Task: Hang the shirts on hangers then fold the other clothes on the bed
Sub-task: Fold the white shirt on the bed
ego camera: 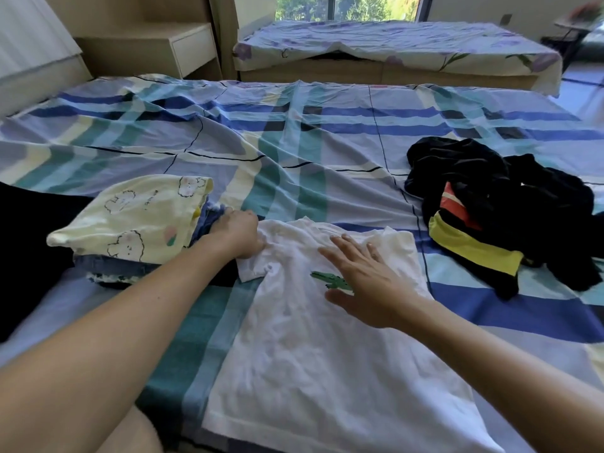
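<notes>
I observe the white shirt [327, 354] lying flat on the bed [294, 152], collar away from me. The left grip [240, 232] sits at the shirt's left shoulder, fingers curled into the bunched fabric there. The right grip [362, 279] is released, fingers straight and spread over the shirt's chest, partly covering the green crocodile print [327, 278]. A folded stack [130, 223] lies just left of the shirt. A black heap [510, 204] with yellow and red bands lies to the shirt's right, apart from it.

A home bedroom. A bed [327, 125] in a plaid sheet fills it. A second bed [392, 44] sits under the window [346, 8].
</notes>
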Tool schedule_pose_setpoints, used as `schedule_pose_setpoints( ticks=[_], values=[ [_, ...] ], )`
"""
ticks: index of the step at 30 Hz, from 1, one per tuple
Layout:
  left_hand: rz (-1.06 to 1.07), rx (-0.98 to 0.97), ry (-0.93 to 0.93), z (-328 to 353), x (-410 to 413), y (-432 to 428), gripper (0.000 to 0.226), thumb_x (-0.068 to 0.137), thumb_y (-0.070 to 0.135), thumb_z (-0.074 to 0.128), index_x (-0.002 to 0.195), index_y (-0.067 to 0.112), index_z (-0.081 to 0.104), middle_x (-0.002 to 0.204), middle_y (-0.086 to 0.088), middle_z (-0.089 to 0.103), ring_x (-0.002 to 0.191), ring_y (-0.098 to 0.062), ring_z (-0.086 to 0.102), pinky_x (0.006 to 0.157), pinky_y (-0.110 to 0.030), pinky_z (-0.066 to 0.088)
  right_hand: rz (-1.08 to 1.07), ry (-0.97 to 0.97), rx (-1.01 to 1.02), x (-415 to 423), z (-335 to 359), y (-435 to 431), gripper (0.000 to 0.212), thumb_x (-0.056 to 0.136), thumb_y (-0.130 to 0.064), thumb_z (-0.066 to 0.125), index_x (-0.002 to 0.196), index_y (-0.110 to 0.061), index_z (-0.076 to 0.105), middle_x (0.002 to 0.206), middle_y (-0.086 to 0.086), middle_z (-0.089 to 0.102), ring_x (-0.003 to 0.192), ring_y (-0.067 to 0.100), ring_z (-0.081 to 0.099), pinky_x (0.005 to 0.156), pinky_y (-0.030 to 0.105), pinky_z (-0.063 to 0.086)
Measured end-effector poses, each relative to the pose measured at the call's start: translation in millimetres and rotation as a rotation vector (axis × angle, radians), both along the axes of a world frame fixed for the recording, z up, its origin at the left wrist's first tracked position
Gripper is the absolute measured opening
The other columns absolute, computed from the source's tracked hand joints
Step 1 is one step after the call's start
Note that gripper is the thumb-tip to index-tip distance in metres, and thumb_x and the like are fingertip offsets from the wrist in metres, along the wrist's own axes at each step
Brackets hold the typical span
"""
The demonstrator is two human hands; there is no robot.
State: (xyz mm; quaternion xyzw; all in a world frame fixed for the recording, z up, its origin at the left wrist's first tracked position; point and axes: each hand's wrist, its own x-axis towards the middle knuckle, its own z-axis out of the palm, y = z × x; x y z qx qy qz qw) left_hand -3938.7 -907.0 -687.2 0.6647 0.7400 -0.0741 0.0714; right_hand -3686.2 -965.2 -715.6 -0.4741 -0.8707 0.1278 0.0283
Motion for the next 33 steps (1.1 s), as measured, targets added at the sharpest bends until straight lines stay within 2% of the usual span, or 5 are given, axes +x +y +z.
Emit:
schedule_pose_setpoints(
  ticks=[12, 19, 25, 29, 33],
  values=[
    [0.068, 0.139, -0.419, 44.9, 26.6, 14.3, 0.023, 0.084, 0.006, 0.068, 0.103, 0.013, 0.056, 0.094, -0.008, 0.062, 0.06, -0.016, 0.064, 0.041, -0.023, 0.042, 0.067, 0.063, -0.082, -10.5, -17.9, -5.2, 0.073, 0.099, -0.053, 0.05, 0.16, -0.034, 0.015, 0.17, -0.005, 0.003, 0.155, 0.012, -0.005, 0.124, 0.035, -0.008],
    [0.088, -0.181, -1.346, 52.4, 48.0, 10.6, 0.035, 0.097, 0.009, 0.062, 0.128, 0.005, 0.045, 0.108, -0.024, 0.068, 0.072, -0.025, 0.074, 0.061, -0.026, 0.058, -0.013, 0.197, -0.101, -7.3, 3.2, 0.7, 0.069, 0.096, -0.044, 0.059, 0.156, -0.028, 0.029, 0.161, -0.002, 0.029, 0.147, 0.022, 0.029, 0.122, 0.044, 0.023],
    [-0.378, -0.024, -0.446, 4.9, 38.5, 10.0, 0.021, 0.098, 0.023, 0.059, 0.117, 0.028, 0.064, 0.12, 0.004, 0.053, 0.114, -0.018, 0.052, 0.096, -0.032, 0.042, -0.436, 0.151, -0.012, 27.7, 27.1, 24.9, 0.017, 0.094, -0.032, 0.061, 0.101, -0.021, 0.071, 0.107, 0.0, 0.061, 0.107, 0.025, 0.058, 0.087, 0.038, 0.048],
    [-0.335, 0.007, -0.361, -13.5, 48.4, 12.1, 0.03, 0.093, 0.035, 0.066, 0.121, 0.026, 0.06, 0.135, -0.003, 0.042, 0.124, -0.025, 0.045, 0.106, -0.038, 0.039, -0.576, 0.095, -0.006, 49.9, 24.5, 43.9, 0.04, 0.094, -0.029, 0.063, 0.132, -0.021, 0.054, 0.136, 0.007, 0.043, 0.128, 0.027, 0.045, 0.1, 0.04, 0.043],
    [-0.019, 0.113, -0.554, -15.2, 61.4, 20.1, 0.075, 0.084, 0.042, 0.076, 0.14, 0.012, 0.038, 0.139, -0.012, 0.047, 0.125, -0.031, 0.052, 0.102, -0.041, 0.045, -0.778, 0.354, -0.224, 67.5, 11.1, 64.1, 0.084, 0.083, -0.022, 0.078, 0.151, -0.017, 0.031, 0.146, 0.015, 0.037, 0.133, 0.032, 0.044, 0.105, 0.045, 0.046]
  ],
)
